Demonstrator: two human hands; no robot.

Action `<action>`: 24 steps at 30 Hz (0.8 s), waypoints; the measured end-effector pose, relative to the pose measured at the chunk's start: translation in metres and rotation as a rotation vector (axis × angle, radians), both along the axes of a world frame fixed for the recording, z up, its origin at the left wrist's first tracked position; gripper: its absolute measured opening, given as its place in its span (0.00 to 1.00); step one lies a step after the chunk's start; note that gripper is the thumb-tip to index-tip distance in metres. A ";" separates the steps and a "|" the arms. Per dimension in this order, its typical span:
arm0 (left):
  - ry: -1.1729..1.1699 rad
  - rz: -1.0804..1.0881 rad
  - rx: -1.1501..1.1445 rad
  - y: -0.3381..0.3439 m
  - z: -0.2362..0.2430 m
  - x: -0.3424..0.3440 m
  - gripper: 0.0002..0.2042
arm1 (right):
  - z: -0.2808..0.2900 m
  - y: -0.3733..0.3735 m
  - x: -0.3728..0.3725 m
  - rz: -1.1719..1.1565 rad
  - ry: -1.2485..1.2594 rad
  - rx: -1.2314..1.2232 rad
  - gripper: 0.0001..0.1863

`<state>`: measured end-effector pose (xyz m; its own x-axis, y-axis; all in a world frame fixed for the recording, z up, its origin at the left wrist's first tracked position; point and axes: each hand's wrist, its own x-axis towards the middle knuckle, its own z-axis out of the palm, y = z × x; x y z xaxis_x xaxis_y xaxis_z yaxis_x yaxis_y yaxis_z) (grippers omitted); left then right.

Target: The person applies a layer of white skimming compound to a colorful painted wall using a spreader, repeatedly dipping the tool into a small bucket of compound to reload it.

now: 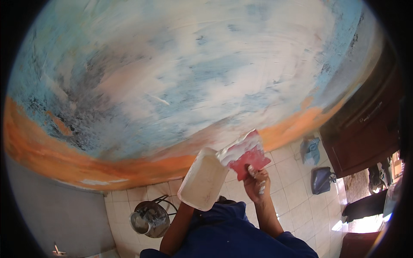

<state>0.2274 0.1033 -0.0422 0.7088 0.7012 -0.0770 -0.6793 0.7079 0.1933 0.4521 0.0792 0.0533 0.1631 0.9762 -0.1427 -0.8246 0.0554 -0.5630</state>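
Note:
My right hand (257, 182) grips a red plastic scraper (246, 155) smeared with white filler, its blade edge resting at the lip of a white rectangular tray (203, 179). My left hand is hidden under that tray, which it holds up from below; only the left forearm (177, 228) shows. Before me is a wall (180, 77) patched in blue, white and orange, covered with fresh white skim strokes.
A metal pot on a black stool (150, 218) stands on the tiled floor at the lower left. A blue cloth (309, 149) and a dark dustpan (322, 179) lie on the tiles to the right. A dark brown wooden door (365, 129) stands open at the right.

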 end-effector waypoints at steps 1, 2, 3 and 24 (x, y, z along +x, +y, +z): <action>0.007 -0.007 0.011 0.000 -0.002 -0.002 0.30 | 0.000 0.007 0.005 -0.061 -0.042 0.033 0.07; 0.014 -0.022 0.023 -0.001 -0.002 -0.006 0.30 | -0.001 0.016 0.009 -0.121 -0.086 0.065 0.07; 0.022 -0.029 0.038 -0.004 -0.005 -0.011 0.30 | -0.004 0.024 0.012 -0.181 -0.130 0.096 0.06; 0.071 0.303 0.080 -0.072 0.018 -0.113 0.35 | -0.046 0.075 -0.108 -0.797 -1.515 0.151 0.28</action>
<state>0.1140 0.0313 -0.0244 0.4615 0.8854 -0.0549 -0.8398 0.4560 0.2945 0.3446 0.1541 0.0074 0.4694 0.5831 0.6631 0.6518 0.2777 -0.7057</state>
